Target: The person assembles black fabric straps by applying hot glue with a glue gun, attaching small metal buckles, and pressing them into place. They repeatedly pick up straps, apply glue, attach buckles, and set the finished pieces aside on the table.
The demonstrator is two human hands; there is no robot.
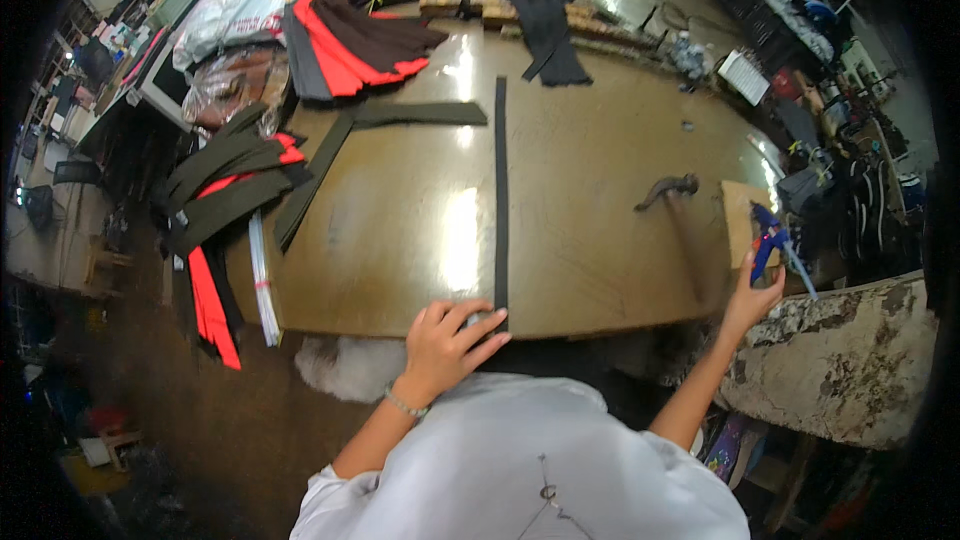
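Note:
A narrow black strip (502, 190) lies straight from the table's near edge toward its middle. At the near end of this strip, my left hand (443, 348) rests on the table edge, fingers stretched and apart, the fingertips touching the strip. Off to the right, my right hand (752, 302) is closed round the handle of a blue glue gun (766, 245), with a pale glue stick poking out of it. Under the glue gun lies a tan board (738, 212). A hammer (683, 225) lies on the table between the strip and the glue gun.
Dark olive strips (225, 180) hang over the table's left edge, and another olive strip (420, 114) lies farther in. Black and red strips (355, 45) are piled at the back left beside a white plastic sack (250, 5). More black strips (548, 30) drape over a wooden bar at the back.

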